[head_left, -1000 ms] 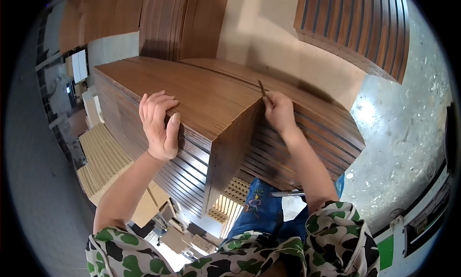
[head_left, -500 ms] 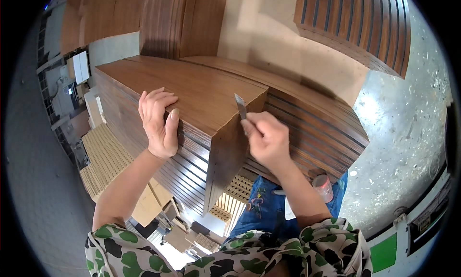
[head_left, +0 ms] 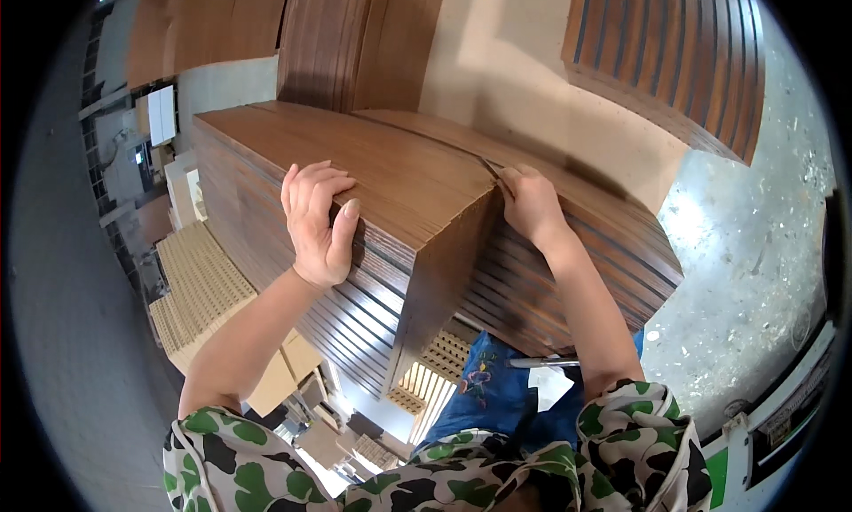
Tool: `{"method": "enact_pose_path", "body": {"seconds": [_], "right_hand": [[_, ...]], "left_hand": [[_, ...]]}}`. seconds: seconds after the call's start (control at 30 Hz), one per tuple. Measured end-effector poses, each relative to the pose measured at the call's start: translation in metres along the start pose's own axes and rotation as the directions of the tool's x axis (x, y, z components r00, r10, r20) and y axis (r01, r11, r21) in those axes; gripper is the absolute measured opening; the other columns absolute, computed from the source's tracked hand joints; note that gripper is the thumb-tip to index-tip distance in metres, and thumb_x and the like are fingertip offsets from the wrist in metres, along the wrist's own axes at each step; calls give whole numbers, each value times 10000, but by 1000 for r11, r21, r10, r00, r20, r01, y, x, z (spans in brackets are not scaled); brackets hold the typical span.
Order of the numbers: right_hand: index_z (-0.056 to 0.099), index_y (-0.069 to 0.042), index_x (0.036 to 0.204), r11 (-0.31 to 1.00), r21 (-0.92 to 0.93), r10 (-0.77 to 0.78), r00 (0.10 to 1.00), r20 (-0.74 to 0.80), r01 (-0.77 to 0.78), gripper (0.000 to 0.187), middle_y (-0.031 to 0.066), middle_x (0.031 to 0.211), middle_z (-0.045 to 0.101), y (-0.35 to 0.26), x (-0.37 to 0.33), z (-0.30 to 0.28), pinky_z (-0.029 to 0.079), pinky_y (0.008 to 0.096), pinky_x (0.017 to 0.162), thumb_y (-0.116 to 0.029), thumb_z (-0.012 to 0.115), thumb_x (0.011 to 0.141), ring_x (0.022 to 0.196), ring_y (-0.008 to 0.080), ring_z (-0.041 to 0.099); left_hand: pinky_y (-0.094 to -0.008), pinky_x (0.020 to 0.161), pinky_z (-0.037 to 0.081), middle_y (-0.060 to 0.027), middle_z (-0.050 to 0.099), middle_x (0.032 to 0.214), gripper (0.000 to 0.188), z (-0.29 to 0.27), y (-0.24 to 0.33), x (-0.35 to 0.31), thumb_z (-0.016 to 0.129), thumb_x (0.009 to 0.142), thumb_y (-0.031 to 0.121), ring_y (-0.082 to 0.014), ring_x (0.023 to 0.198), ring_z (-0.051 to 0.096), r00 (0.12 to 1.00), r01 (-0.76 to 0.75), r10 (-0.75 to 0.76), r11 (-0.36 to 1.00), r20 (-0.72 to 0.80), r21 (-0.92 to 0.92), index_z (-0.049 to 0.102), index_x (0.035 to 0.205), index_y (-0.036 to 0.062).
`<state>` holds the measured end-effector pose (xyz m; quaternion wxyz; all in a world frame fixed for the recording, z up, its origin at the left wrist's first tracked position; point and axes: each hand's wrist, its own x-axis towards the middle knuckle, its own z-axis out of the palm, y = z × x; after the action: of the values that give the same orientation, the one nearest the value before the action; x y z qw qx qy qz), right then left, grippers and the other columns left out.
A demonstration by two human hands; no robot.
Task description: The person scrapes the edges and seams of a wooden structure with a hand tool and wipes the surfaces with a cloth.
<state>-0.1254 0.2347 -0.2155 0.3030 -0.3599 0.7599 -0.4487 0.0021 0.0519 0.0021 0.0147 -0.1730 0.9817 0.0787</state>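
Two hands work on the near brown panel stack (head_left: 364, 161), which stands directly ahead, with a second, grooved stack (head_left: 577, 263) close on its right. The left hand (head_left: 319, 224) rests over the upper left edge: its slightly bent fingers lie nearly side by side on the top face, the palm appears to bear on the grooved side, and nothing is pinched. The right hand (head_left: 532, 203) is closed, pinching a thin blade (head_left: 489, 169) at the far end of the ragged right edge (head_left: 454, 219); whether the tip touches the wood cannot be determined. For a clean result, it seems advisable to brace the stack firmly with the left palm, hold the blade at a low, constant angle, apply light, even pressure along the edge, and position the left fingers clear of its path. Labels: no brand, lettering or number is legible on either stack or on the blade. The coloured motif (head_left: 479, 376) on the blue trousers (head_left: 461, 410) appears decorative, not written.
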Motion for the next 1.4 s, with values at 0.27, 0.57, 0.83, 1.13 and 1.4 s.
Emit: {"method": "enact_pose_path", "body": {"seconds": [0.27,0.57,0.83,1.13,1.4], "right_hand": [[640,5,871,986,147,78,996,32,-82,55,174,870,664,23,17,-13,514,429,701,-29,603,848,834,384,625],[672,-6,901,875,484,9,1000,24,-19,68,192,856,652,-22,5,-29,516,358,703,-36,647,845,799,358,614],[636,-8,898,765,598,-226,969,-99,239,91,177,777,616,-126,-27,-56,507,363,663,13,631,810,704,315,604],[630,-10,883,816,512,-192,962,-195,267,120,141,747,601,-144,-41,-51,510,372,649,36,636,773,701,312,613],[652,-3,881,969,217,-24,922,-385,116,41,174,765,617,-97,-39,-10,494,372,620,-29,635,853,674,336,605]], "left_hand": [[-496,1117,205,-151,593,1090,303,1,3,3,476,898,244,-339,1160,507,1000,-6,6,1000,-2,-16,596,1040,5],[-491,1106,219,-148,602,1070,309,-1,-3,-2,533,868,269,-343,1137,519,1000,5,-6,1000,-30,-27,612,1015,8],[-489,1099,230,-160,597,1077,297,-12,-9,-13,446,924,222,-342,1148,514,1000,15,-15,1000,-10,20,605,1028,-6],[-495,1094,237,-149,595,1079,287,-11,-9,-15,461,918,230,-340,1145,514,1000,22,-21,999,-22,26,605,1023,5],[-494,1100,230,-138,597,1068,280,-4,-2,-11,475,924,242,-333,1149,512,999,20,-20,1000,-37,-11,613,1020,18]]}}
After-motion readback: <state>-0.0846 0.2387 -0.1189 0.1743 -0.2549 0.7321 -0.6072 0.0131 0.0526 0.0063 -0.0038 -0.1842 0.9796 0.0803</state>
